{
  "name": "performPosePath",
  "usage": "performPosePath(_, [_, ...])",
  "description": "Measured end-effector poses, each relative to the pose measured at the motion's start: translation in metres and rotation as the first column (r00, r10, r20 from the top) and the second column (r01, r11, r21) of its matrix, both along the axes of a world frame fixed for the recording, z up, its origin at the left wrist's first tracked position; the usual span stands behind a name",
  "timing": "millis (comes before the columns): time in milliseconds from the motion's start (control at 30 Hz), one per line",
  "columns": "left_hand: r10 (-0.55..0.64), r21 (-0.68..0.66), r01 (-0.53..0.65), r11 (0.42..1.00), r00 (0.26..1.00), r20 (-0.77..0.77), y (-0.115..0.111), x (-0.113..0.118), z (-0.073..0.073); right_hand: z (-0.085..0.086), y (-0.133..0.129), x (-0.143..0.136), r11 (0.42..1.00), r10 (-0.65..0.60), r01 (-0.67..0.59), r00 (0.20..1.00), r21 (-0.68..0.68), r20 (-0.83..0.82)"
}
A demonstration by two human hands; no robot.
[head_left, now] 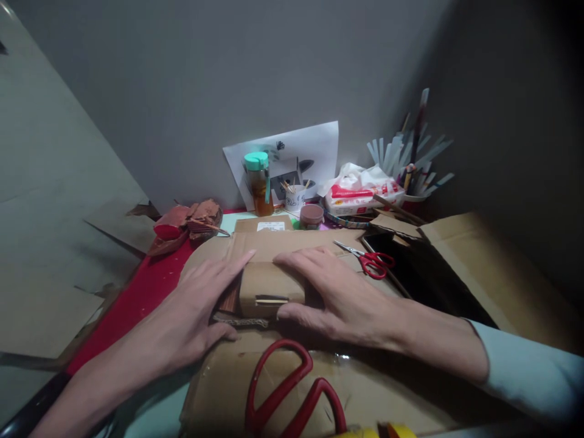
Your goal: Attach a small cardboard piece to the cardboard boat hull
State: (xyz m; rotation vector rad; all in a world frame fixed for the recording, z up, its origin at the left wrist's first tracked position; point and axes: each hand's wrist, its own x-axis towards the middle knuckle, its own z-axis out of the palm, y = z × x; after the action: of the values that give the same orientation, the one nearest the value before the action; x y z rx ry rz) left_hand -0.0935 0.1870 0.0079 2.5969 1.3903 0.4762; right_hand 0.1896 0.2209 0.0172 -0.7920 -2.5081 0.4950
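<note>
A small folded cardboard box (269, 286) with a dark slot in its front lies between my hands. Along its left side rests my left hand (207, 292), open, fingers stretched out together and thumb spread toward a torn strip of corrugated cardboard (241, 322). My right hand (323, 289) closes over the box's right end, fingers on top and thumb at the front corner. Below the box is a larger cardboard sheet (228, 377). Big red-handled scissors (303, 389) lie on it in front of me, their blades out of view. Smaller red-handled scissors (374, 264) lie beyond my right hand.
At the back stand a drink bottle (260, 185), a paper cup (295, 198), a tissue pack (362, 191) and a container of strips (413, 176). A dark tablet-like slab (424, 280) lies right, beside a cardboard flap (497, 274). Reddish clay-like lumps (187, 225) sit back left.
</note>
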Motion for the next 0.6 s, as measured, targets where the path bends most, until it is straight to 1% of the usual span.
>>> performPosePath(133, [0.040, 0.000, -0.040, 0.999, 0.999, -0.006, -0.003, 0.005, 0.005, 0.001, 0.000, 0.001, 1.000, 0.024, -0.024, 1.000, -0.012, 0.012])
performPosePath(300, [0.096, 0.040, -0.098, 0.994, 0.994, 0.046, -0.008, 0.016, 0.009, 0.002, 0.002, 0.002, 0.999, 0.039, -0.038, 0.997, -0.014, 0.063])
performPosePath(467, [0.118, 0.011, -0.120, 0.993, 0.991, 0.070, -0.007, 0.020, 0.005, 0.008, 0.000, 0.000, 0.999, 0.048, -0.051, 0.987, 0.015, 0.153])
performPosePath(600, [0.143, -0.033, -0.141, 0.989, 0.987, 0.067, -0.009, 0.019, 0.003, 0.013, -0.003, 0.000, 0.999, 0.046, -0.051, 0.981, 0.021, 0.188])
